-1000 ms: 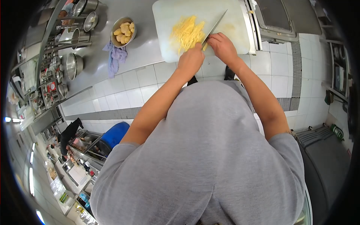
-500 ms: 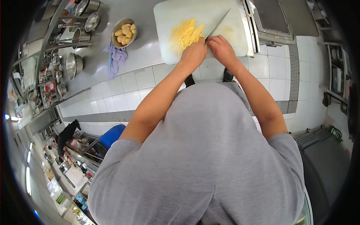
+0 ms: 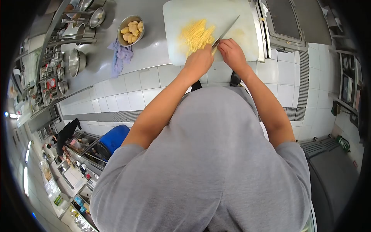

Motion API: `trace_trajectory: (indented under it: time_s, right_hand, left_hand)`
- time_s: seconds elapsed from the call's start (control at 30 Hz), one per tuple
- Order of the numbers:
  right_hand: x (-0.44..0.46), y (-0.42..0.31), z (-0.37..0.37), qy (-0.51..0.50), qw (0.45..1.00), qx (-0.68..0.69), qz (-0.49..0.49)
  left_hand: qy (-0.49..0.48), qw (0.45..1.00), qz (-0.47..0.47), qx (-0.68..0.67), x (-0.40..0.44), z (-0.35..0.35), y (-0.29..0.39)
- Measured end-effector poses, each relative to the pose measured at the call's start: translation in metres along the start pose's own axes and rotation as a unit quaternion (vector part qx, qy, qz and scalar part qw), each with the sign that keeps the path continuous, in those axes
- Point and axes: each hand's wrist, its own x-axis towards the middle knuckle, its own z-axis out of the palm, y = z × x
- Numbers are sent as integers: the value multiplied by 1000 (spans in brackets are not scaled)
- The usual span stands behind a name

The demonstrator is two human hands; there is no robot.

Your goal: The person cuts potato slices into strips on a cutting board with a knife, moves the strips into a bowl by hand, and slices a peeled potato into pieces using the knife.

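My left hand (image 3: 200,61) is closed round the handle of a knife (image 3: 228,29), whose blade points up and to the right over a white cutting board (image 3: 176,11). My right hand (image 3: 233,54) is beside the blade, its fingers bent and pressed together on a small yellow piece (image 3: 214,50), mostly hidden. Thin yellow strips (image 3: 197,34) lie in a loose pile on the board, left of the knife and above my left hand. A metal bowl (image 3: 120,36) of peeled, pale yellow chunks (image 3: 133,30) stands on the metal counter (image 3: 152,46) to the left.
A purple cloth (image 3: 121,56) lies below the bowl near the counter's edge. Metal bowls (image 3: 77,62) and racks stand farther left. A person in dark clothes (image 3: 66,135) and a blue barrel (image 3: 115,139) are at the lower left. Grey equipment (image 3: 284,19) adjoins the board's right side.
The knife has tilted and its tip has moved lower and right in view. Both hands remain close together at the board's near edge. The whole view has shifted slightly.
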Motion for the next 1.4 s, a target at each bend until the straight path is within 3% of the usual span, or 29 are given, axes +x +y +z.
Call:
trace_trajectory:
  time_s: [0.07, 0.3, 0.4, 0.47, 0.67, 0.9, 1.0, 1.17, 1.4]
  right_hand:
    - [-4, 1, 3, 6, 1000, 16, 11]
    - [-4, 0, 1, -6, 1000, 13, 3]
    - [1, 0, 1, -5, 1000, -8, 2]
    - [-4, 2, 4, 7, 1000, 7, 9]
    - [-3, 2, 1, 13, 1000, 7, 12]
    - [-3, 2, 3, -3, 1000, 9, 7]
    - [-6, 3, 2, 2, 1000, 1, 22]
    - [-7, 3, 3, 13, 1000, 2, 13]
    - [-7, 5, 3, 9, 1000, -2, 14]
  left_hand:
    - [-38, 998, -53, 17, -17, 11, -12]
    - [14, 1000, -8, -21, 4, 6, 0]
    - [-11, 1000, -1, -12, 5, 2, -7]
    - [-76, 996, -51, 5, -11, 12, -19]
    - [-104, 990, -96, -9, -22, 19, -24]
    - [-9, 999, -24, -35, 14, 4, -2]
    - [-17, 1000, -5, -23, 16, 1, -2]
    - [-80, 995, -66, -9, -18, 15, -20]
    - [-80, 994, -74, 3, -20, 20, -17]
